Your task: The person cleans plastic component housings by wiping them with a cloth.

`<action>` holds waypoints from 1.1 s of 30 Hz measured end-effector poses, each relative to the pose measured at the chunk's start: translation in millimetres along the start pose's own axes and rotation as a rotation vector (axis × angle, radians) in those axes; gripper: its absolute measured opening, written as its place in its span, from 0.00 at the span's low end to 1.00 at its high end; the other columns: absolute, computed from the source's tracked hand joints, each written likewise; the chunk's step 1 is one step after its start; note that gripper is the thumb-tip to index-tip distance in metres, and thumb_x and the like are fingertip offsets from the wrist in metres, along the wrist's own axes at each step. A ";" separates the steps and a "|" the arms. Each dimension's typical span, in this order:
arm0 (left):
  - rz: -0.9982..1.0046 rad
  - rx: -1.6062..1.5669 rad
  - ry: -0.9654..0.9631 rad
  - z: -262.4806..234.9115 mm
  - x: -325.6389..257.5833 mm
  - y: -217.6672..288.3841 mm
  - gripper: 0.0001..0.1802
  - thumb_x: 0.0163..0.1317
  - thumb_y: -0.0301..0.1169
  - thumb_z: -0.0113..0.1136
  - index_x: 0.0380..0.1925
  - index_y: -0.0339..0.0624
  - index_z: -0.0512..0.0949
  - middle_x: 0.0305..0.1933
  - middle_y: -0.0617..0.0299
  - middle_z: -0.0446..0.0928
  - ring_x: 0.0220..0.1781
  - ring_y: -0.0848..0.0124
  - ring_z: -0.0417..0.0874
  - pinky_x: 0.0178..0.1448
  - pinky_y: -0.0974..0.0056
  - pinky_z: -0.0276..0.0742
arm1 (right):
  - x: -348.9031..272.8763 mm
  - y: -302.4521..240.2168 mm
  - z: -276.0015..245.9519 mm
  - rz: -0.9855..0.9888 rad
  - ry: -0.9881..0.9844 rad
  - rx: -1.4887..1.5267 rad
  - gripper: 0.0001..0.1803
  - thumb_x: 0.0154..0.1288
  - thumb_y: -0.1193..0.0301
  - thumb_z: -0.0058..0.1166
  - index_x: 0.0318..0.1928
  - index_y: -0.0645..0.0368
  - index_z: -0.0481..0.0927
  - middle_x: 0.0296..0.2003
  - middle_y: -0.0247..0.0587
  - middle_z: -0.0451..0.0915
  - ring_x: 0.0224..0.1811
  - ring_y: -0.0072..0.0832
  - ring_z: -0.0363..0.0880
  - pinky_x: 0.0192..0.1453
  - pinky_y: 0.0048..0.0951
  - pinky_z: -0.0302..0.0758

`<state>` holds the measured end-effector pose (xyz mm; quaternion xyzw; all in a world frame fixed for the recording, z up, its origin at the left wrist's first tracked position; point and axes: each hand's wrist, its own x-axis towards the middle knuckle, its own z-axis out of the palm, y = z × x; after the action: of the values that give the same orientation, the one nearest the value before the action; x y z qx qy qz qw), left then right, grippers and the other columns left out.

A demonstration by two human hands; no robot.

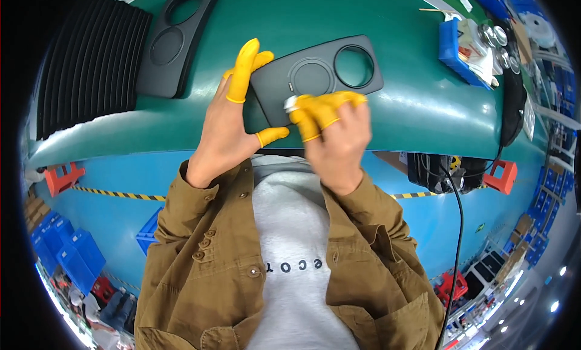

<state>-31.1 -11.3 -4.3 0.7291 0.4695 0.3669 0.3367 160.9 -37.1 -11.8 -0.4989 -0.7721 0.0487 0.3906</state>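
nearest in, both hands meet over one dark phone case [315, 77] at the near edge of the green table [411, 108]. the left hand [227, 123] clamps its left end between thumb and capped fingers [243, 71], probably so it can't slide. the right hand [336, 135] has its fingers curled shut on a small white bit [291, 103], pressed onto the case face, looks like rubbing. yellow finger cots, i count about six showing. further back: one more loose case [175, 41], one ribbed black stack [91, 59], one blue bin [457, 44] at the far right.
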 end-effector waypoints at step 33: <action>-0.122 0.679 0.619 -64.6 -8.2 -28.1 0.51 0.46 0.30 0.81 0.72 0.38 0.65 0.65 0.46 0.70 0.61 0.48 0.70 0.66 0.51 0.69 | 19.3 83.9 -37.9 0.498 0.189 0.029 0.07 0.59 0.77 0.68 0.40 0.61 0.87 0.30 0.36 0.79 0.34 0.30 0.71 0.36 0.31 0.66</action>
<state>-100.8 -0.2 3.0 0.6252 0.6836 0.3724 -0.0563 243.3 8.3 -13.9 -0.6701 -0.5850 0.1075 0.4440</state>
